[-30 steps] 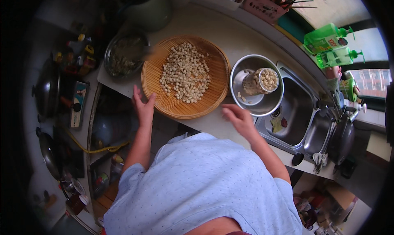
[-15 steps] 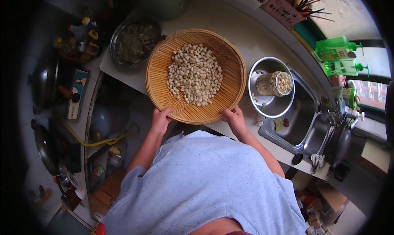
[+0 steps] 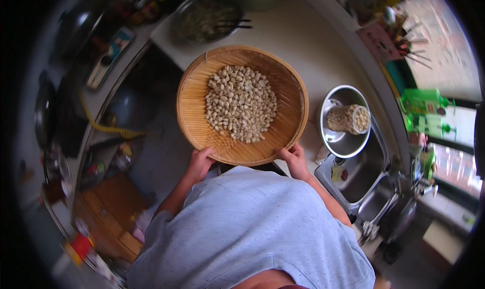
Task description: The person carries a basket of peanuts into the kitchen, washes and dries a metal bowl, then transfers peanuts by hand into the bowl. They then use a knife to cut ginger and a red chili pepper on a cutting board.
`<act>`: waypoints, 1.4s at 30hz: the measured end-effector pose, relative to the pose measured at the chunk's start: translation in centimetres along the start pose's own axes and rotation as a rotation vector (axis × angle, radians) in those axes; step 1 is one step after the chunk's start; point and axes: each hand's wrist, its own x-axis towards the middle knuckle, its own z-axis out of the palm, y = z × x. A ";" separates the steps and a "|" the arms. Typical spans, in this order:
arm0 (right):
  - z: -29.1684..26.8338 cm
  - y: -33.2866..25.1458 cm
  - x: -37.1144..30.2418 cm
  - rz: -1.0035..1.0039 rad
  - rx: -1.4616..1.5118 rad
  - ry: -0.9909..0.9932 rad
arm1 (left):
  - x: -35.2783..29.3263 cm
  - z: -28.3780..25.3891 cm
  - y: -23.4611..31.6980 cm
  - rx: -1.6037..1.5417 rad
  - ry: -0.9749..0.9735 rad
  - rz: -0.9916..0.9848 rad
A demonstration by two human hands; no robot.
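Note:
A round woven bamboo basket [image 3: 193, 109] is held out in front of my body, near the counter's edge. Pale, shelled-looking nuts or beans [image 3: 241, 104] lie heaped in its middle; their exact kind is hard to tell. My left hand [image 3: 202, 163] grips the near rim on the left, thumb over the edge. On the right side of that rim, my right hand [image 3: 295, 161] is closed in the same way. To the right of the basket stands a steel bowl [image 3: 346, 148]. Inside it a clear jar [image 3: 348, 119] of similar pale pieces lies on its side.
A steel sink [image 3: 361, 180] is beyond the steel bowl on the right. Behind the basket, a dark bowl [image 3: 199, 23] with chopsticks [image 3: 235, 24] sits on the counter [image 3: 290, 31]. Green pump bottles [image 3: 427, 102] stand by the window. A wooden cabinet [image 3: 108, 203] is low on the left.
My view has turned, so the counter and its things sit differently around me. The basket stays in both hands, slightly lower in view, its nuts still heaped in the middle.

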 end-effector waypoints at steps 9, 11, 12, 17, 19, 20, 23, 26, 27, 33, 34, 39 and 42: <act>5.4 3.1 -2.5 0.097 -0.316 -0.265 | -14.7 -5.6 -6.7 -0.159 0.251 0.258; 7.5 4.0 -2.9 0.102 -0.241 -0.342 | -17.2 -7.3 -8.3 -0.198 0.294 0.314; 8.5 4.2 -3.4 0.084 -0.369 -0.301 | -18.4 -8.1 -9.6 -0.208 0.308 0.322; 12.7 7.5 -11.3 -0.042 -0.348 -0.446 | -27.6 -15.1 -16.6 -0.532 0.279 0.346; 15.9 9.7 -13.7 -0.069 -0.463 -0.425 | -31.9 -19.1 -18.3 -0.637 0.308 0.433; 17.7 11.0 -14.8 0.006 -0.497 -0.407 | -33.7 -21.3 -18.8 -0.679 0.308 0.497; 23.9 15.6 -16.6 0.112 -0.606 -0.450 | -39.5 -29.6 -19.3 -0.814 0.435 0.646; 30.0 21.3 -18.5 0.188 -0.640 -0.605 | -46.3 -40.3 -18.8 -0.865 0.646 0.788; 31.9 23.0 -19.3 0.248 -0.699 -0.597 | -48.4 -44.1 -18.3 -0.861 0.748 0.833; 42.0 29.8 -22.9 0.246 -0.769 -0.726 | -58.8 -66.2 -12.3 -1.233 1.089 1.044; 43.1 30.4 -23.4 0.240 -0.774 -0.718 | -60.1 -69.2 -11.4 -1.223 1.087 1.095; 44.9 31.8 -24.4 0.251 -0.795 -0.644 | -64.0 -78.1 -8.9 -1.208 1.103 1.282; 45.0 32.5 -24.5 0.254 -0.778 -0.629 | -65.2 -80.1 -8.3 -1.296 1.180 1.222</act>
